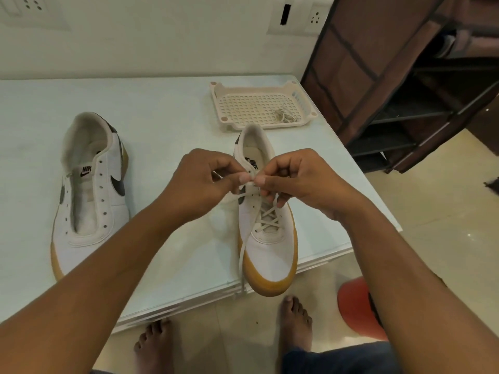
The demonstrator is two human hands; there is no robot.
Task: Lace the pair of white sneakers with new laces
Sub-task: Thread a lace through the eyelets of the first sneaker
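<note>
Both hands' grip, left hand [201, 182] and right hand [297, 182], pinches the lace [244, 196] (upper eyelets hidden).

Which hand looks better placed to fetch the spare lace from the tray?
Probably the right hand: the bundled white lace lies in the perforated cream plastic tray beyond it, nearer than the left hand.
</note>
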